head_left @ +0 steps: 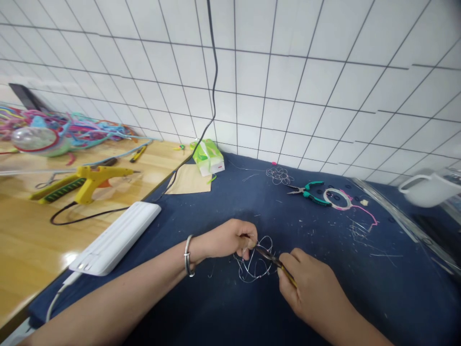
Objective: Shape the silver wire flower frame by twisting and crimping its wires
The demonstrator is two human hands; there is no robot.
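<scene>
Pliers [268, 254] up against the wire [255, 278], both hands at work near the front of the table [230, 204]!

The left hand [230, 238] pinches the wire, fingers curled tight, and the right hand [309, 283] is wrapped round the yellow handles. The pliers' tips come right up by the left fingertips — though those fingers hide the spot, so I can't tell whether the jaws are biting. Silver loops spread between the two hands. Beyond them lie the green pliers [309, 193], handles spread, between a coil [278, 176] and a white ring [337, 199]. Over left — a yellow glue gun [95, 180] on bare wood, a white block [115, 239] nearer.
</scene>
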